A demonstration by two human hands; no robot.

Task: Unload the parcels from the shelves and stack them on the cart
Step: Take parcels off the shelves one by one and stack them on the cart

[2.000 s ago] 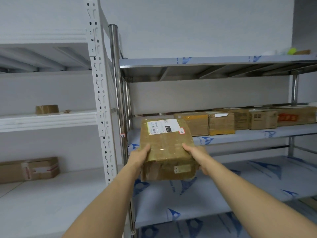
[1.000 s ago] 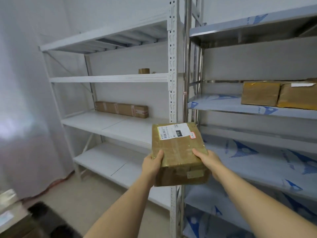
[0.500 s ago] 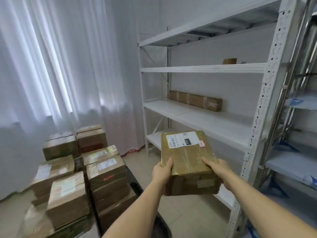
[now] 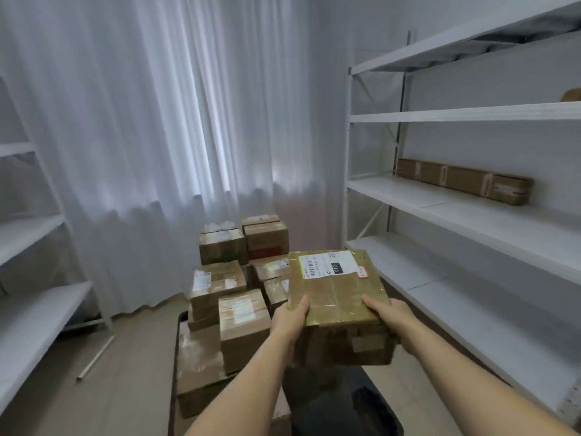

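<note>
My left hand (image 4: 290, 319) and right hand (image 4: 391, 313) are both closed on the near corners of a flat brown cardboard parcel wrapped in glossy tape (image 4: 338, 302), thumbs on top, the other fingers hidden underneath. It carries a white shipping label (image 4: 328, 264) at its far end and sits level in mid-air at lower centre of the frame, touching nothing else. Just beyond and to its left is the stack of brown taped cardboard boxes (image 4: 234, 297) on the low dark cart (image 4: 176, 357), several layers deep. I judge much of the unloading done, with this parcel in transit and not yet set down. At least one remains: a long narrow brown carton (image 4: 465, 180) lies on the white metal shelving (image 4: 471, 212) at right. White curtains (image 4: 157, 121) fill the upper left.
</note>
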